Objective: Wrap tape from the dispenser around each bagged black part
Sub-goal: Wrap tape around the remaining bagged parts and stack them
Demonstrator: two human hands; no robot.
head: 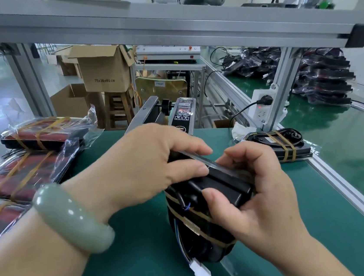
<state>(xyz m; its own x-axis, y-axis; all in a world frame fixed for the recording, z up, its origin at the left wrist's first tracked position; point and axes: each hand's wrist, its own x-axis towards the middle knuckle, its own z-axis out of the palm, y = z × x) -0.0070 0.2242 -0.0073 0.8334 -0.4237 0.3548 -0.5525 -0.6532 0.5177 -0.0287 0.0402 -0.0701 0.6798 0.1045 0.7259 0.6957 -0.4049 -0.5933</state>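
Note:
A bagged black part (pixel 212 229) stands on edge on the green mat, in front of me, with brown tape bands round it and a white connector (pixel 201 272) hanging below. My left hand (pixel 143 165) grips its top from the left, fingers curled over the upper edge. My right hand (pixel 257 188) holds its right end, thumb pressed on the near face. The tape dispenser (pixel 180 113) stands just behind my hands, partly hidden by them.
Several taped bagged parts (pixel 40 133) lie stacked at the left edge. Another taped part (pixel 279 145) lies at the right by the aluminium post. A power strip (pixel 263 103) hangs on that post. Heaps of bagged parts (pixel 323 76) cover the far bench. An overhead rail (pixel 164 28) crosses above.

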